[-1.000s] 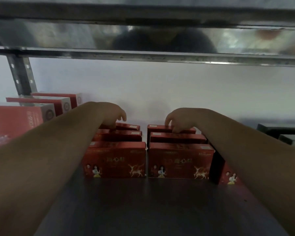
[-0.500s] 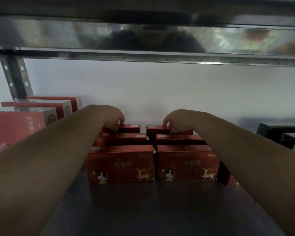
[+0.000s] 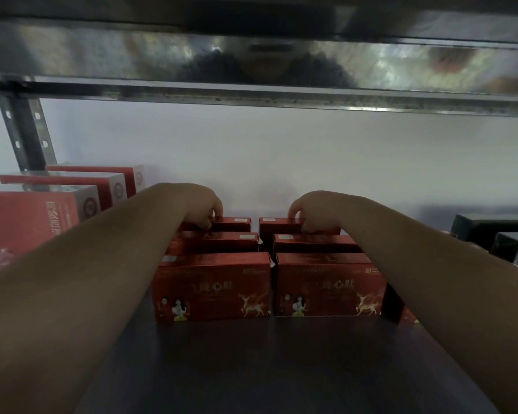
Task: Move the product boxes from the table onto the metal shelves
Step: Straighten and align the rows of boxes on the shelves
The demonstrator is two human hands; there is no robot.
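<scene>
Two rows of red product boxes stand upright on the dark metal shelf (image 3: 251, 369), three deep in each row. The front left box (image 3: 211, 286) and front right box (image 3: 326, 285) show a deer and figures. My left hand (image 3: 199, 204) curls over the top of the rear left box (image 3: 231, 224). Fingers of my right hand (image 3: 310, 209) grip the top of the rear right box (image 3: 277, 225). Both forearms reach in over the rows and hide the boxes' outer ends.
Larger red and white boxes (image 3: 57, 204) stand at the left beside a perforated upright post (image 3: 27, 132). Dark boxes (image 3: 497, 234) sit at the right. Another red box (image 3: 407, 316) peeks out under my right forearm. The upper shelf's metal edge (image 3: 251, 94) runs close overhead.
Both hands have stayed on the rear boxes. The view has drifted in closer and slightly left, so the rows look larger.
</scene>
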